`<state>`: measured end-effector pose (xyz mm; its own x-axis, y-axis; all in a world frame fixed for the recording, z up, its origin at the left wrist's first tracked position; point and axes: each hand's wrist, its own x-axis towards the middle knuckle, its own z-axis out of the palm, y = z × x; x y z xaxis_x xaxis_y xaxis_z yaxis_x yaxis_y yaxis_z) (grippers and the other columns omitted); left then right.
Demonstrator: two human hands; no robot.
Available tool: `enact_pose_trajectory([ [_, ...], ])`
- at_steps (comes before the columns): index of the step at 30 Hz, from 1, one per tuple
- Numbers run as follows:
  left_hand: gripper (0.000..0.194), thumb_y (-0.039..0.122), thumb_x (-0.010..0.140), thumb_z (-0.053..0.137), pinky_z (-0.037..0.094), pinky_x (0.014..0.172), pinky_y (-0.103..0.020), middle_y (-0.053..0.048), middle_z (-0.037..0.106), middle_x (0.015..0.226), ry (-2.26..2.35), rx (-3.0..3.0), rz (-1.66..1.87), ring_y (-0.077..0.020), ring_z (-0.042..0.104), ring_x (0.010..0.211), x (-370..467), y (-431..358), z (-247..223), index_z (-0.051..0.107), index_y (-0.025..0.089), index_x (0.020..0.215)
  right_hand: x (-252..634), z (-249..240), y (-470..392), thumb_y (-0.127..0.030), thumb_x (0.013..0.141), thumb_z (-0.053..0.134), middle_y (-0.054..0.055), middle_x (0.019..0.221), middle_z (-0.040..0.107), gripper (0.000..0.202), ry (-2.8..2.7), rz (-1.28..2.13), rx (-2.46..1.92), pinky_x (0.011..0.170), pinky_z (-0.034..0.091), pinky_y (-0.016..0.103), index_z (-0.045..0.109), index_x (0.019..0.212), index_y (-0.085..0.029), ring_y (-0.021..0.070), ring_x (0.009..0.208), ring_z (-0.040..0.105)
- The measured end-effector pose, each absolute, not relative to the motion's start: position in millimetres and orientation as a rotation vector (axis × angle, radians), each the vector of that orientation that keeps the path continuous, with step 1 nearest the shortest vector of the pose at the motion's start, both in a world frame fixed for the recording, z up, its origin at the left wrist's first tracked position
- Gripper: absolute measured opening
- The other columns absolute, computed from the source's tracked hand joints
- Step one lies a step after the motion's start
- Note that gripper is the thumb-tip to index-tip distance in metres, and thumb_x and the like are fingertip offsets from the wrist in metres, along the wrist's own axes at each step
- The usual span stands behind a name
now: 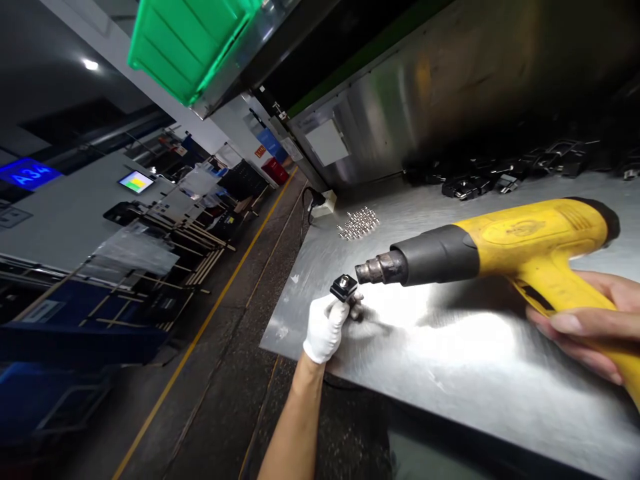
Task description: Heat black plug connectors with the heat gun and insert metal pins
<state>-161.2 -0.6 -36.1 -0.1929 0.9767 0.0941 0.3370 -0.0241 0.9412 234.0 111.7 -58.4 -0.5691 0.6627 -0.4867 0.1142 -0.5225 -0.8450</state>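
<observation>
Small black part: it is up over the left end of the table, with a round silver bit [344, 282] on its top. The small black part [338, 291] is in the left hand.
Left hand: the left hand [324, 330] wears a white glove. Its thumb and fingers are pinched closed on the part.
Yellow heat gun: the yellow heat gun [540, 230] points left. Its metal tip [377, 268] is just beside the part; I can't tell if they touch.
Right hand: the right hand [590, 327] is bare. Its fingers are wrapped around the gun's handle.
Metal table: the metal table [450, 380] is shiny and gray, under the gun.
Silver pieces: a bunch of little silver pieces [359, 223] lies on the table, farther off than the part.
Black pieces: a long pile of black pieces [467, 188] is on the far right.
White block: a white block [326, 203] with a black plug sits at the table's far left corner.
Green bin: a green bin [185, 47] is up high, far left.
Floor: a yellow line [200, 333] runs along the dark floor on the left.
</observation>
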Motion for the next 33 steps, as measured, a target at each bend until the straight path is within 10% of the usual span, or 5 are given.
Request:
enact_pose_trajectory([
  [33,0.068,0.072,0.09,0.052,0.048,0.067,-0.029,-0.007,0.067,0.073,1.662,1.503,1.15,-0.0175,0.061,0.067,-163.2,-1.5,-34.5,0.075,0.009,0.103,236.2,-58.8,113.5,-0.055,0.071,0.083,0.004,0.049,0.056,0.039,-1.324,2.25,-1.16,0.042,0.039,0.028,0.066,0.084,-0.023,0.016,0.043,0.047],
])
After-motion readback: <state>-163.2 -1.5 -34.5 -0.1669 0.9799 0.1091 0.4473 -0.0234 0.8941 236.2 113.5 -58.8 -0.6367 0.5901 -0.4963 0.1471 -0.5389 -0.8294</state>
